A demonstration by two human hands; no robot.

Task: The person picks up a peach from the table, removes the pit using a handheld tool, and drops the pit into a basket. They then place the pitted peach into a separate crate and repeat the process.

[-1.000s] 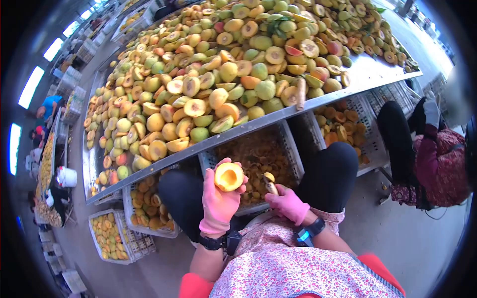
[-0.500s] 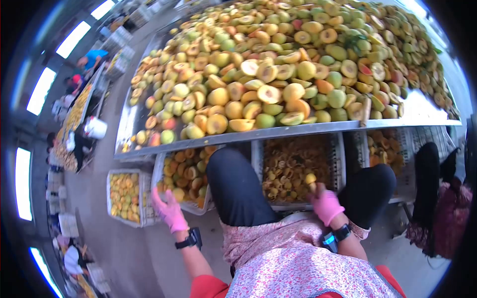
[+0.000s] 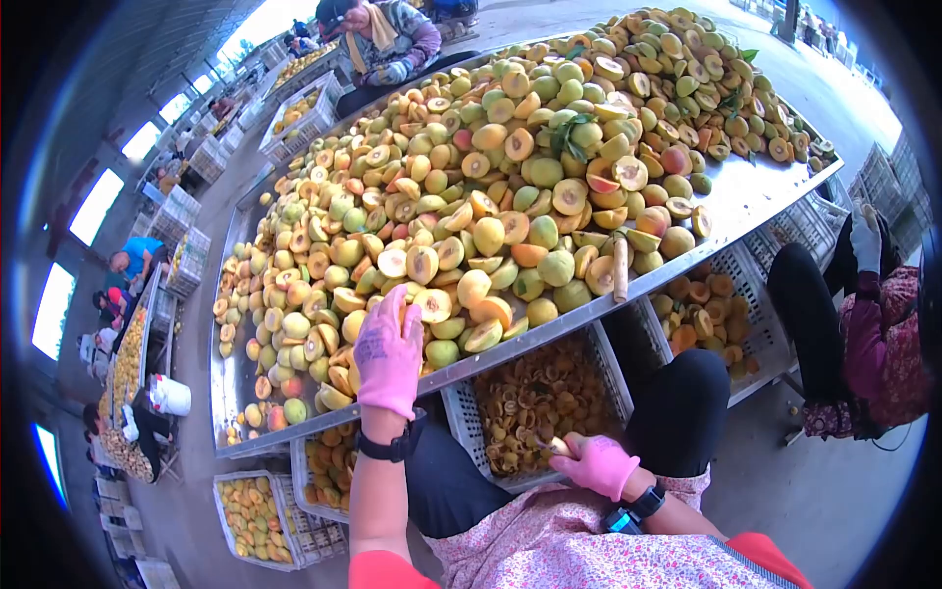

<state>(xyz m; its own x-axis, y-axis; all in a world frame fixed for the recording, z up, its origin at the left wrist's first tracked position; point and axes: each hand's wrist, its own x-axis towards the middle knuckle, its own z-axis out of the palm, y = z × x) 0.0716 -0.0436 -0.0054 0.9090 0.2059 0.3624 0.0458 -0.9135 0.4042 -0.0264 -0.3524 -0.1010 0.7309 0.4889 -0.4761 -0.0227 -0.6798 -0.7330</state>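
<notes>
My left hand (image 3: 388, 353), in a pink glove, reaches over the front edge of a metal table (image 3: 461, 368). Its fingers are stretched out onto the heap of halved yellow-green fruit (image 3: 489, 236), near a cut half (image 3: 432, 304). Whether it touches a piece is hard to tell. My right hand (image 3: 601, 465), also gloved in pink, is closed around a small tool (image 3: 559, 447) with a pale handle, its thin tip pointing left. Below that hand's reach lies a crate (image 3: 469, 432) of brown-yellow scraps. A wooden stick (image 3: 620, 267) rests at the table's front edge.
Crates of fruit stand under the table and at its left (image 3: 285, 520). One person (image 3: 388, 44) sits at the far side, another (image 3: 873, 334) at the right. Further people, a white bucket (image 3: 170, 395) and a second fruit table (image 3: 128, 363) are at the far left.
My left hand has moved up from beside the crates onto the fruit heap. My right hand, still holding the tool, has shifted over the scrap crate's near edge. The view has turned.
</notes>
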